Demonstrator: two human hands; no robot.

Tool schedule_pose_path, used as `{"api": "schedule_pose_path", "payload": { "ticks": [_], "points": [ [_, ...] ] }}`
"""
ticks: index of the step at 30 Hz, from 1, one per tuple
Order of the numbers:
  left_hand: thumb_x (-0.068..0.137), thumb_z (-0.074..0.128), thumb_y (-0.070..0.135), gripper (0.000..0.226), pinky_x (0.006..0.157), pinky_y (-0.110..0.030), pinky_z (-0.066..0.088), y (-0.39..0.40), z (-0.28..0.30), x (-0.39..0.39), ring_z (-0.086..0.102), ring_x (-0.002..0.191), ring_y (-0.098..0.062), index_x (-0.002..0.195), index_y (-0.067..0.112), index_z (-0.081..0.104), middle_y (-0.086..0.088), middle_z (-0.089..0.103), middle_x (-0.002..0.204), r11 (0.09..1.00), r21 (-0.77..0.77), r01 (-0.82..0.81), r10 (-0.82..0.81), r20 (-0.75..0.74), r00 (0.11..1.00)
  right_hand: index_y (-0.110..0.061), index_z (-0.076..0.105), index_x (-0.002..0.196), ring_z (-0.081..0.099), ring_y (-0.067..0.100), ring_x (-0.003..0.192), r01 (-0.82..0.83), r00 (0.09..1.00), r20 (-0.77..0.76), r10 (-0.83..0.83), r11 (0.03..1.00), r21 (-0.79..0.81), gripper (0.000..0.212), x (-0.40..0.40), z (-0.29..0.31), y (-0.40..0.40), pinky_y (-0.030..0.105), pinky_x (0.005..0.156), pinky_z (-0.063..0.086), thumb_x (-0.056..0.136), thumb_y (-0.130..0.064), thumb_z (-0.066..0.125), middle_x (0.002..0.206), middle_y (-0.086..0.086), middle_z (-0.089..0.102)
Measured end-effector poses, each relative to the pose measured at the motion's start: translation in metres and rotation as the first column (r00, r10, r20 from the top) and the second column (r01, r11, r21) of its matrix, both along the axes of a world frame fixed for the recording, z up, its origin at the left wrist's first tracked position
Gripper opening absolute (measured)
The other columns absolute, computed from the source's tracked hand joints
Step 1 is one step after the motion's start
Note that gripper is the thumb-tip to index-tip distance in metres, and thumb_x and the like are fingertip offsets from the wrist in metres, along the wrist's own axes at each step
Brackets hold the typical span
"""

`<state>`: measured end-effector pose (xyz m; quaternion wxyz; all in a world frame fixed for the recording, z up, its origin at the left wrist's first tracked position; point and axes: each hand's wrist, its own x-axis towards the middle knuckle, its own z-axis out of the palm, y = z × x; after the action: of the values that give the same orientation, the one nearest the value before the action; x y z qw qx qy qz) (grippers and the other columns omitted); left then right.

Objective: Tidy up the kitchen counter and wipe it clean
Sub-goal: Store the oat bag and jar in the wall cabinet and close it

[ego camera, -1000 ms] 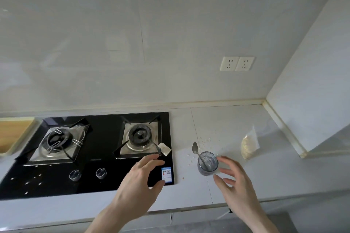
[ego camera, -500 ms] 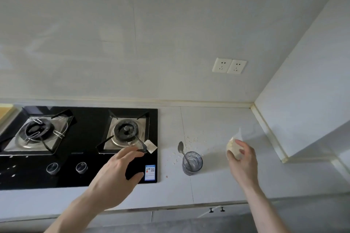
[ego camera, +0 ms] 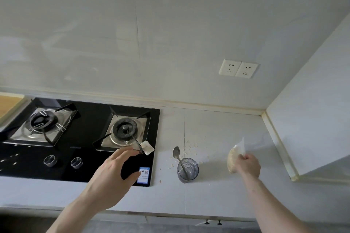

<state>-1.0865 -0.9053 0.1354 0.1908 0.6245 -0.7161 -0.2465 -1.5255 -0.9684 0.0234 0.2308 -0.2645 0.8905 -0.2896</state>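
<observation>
My right hand (ego camera: 248, 165) grips a clear plastic bag of pale oats (ego camera: 233, 159), held just above the white counter (ego camera: 217, 196) near the right wall. A glass cup (ego camera: 187, 170) with a metal spoon (ego camera: 177, 155) standing in it sits on the counter left of the bag. Oat crumbs (ego camera: 190, 146) lie scattered behind the cup. My left hand (ego camera: 111, 176) hovers over the front right part of the black gas hob (ego camera: 79, 145), fingers spread and holding nothing. A small white packet (ego camera: 147, 147) lies on the hob just beyond its fingertips.
The hob has two burners and two knobs (ego camera: 63, 161) at its front. A wooden board (ego camera: 8, 103) shows at the far left. A boxed white wall section (ego camera: 310, 138) juts over the counter's right end. Twin sockets (ego camera: 238, 68) sit on the back wall.
My right hand went from beside the cup to the oat bag and took hold of it, lifting it a little. My left hand stayed over the hob.
</observation>
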Motion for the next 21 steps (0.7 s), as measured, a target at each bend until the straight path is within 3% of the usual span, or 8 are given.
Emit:
{"api": "schedule_pose_path", "payload": {
  "ticks": [3,6,12,16,21],
  "points": [
    [0.089,0.074,0.037,0.051,0.085,-0.013,0.039,0.002,-0.003,-0.001,0.050,0.108,0.003,0.137,0.036,0.057,0.034,0.043,0.131,0.999,0.009,-0.045,0.045,0.000,0.999,0.000,0.070,0.093,0.065,0.044,0.097,0.008,0.996,-0.092,-0.015,0.996,-0.085,0.021,0.000,-0.002,-0.008,0.040,0.078,0.049,0.096,-0.019,0.060,0.099,0.026,0.070],
    [0.090,0.073,0.037,0.051,0.088,-0.016,0.040,0.004,-0.003,-0.002,0.053,0.112,0.000,0.138,0.036,0.057,0.033,0.044,0.133,0.996,0.017,-0.087,0.087,-0.001,0.996,-0.003,0.066,0.083,0.064,0.042,0.089,-0.009,0.997,-0.079,-0.012,0.965,-0.264,0.026,0.010,0.013,-0.023,0.036,0.069,0.042,0.093,-0.026,0.058,0.090,0.025,0.069],
    [0.091,0.072,0.039,0.052,0.095,-0.020,0.042,0.009,-0.001,0.007,0.055,0.120,-0.003,0.139,0.037,0.055,0.026,0.046,0.141,0.985,0.023,-0.168,0.168,0.011,0.986,-0.006,0.068,0.088,0.059,0.024,0.079,-0.230,0.973,-0.121,0.196,0.818,-0.527,0.014,0.049,0.070,-0.062,0.026,0.069,0.035,0.096,-0.018,0.065,0.083,0.008,0.069],
    [0.093,0.071,0.040,0.051,0.097,-0.019,0.043,0.018,0.006,0.025,0.054,0.121,-0.003,0.141,0.037,0.053,0.028,0.043,0.142,0.971,0.016,-0.239,0.239,-0.003,0.971,-0.012,0.068,0.086,0.064,0.015,0.082,-0.425,0.895,-0.174,0.410,0.669,-0.610,0.013,0.099,0.108,-0.078,0.026,0.073,0.043,0.097,-0.019,0.066,0.082,0.002,0.071],
    [0.096,0.066,0.046,0.054,0.094,-0.016,0.041,0.040,0.014,0.057,0.056,0.107,-0.007,0.145,0.043,0.046,0.028,0.035,0.151,0.929,0.043,-0.368,0.367,0.018,0.930,-0.014,0.069,0.085,0.065,0.004,0.076,-0.589,0.734,-0.198,0.650,0.464,-0.662,0.013,0.178,0.151,-0.083,0.010,0.065,0.044,0.097,-0.018,0.066,0.081,-0.005,0.071]
  ]
}}
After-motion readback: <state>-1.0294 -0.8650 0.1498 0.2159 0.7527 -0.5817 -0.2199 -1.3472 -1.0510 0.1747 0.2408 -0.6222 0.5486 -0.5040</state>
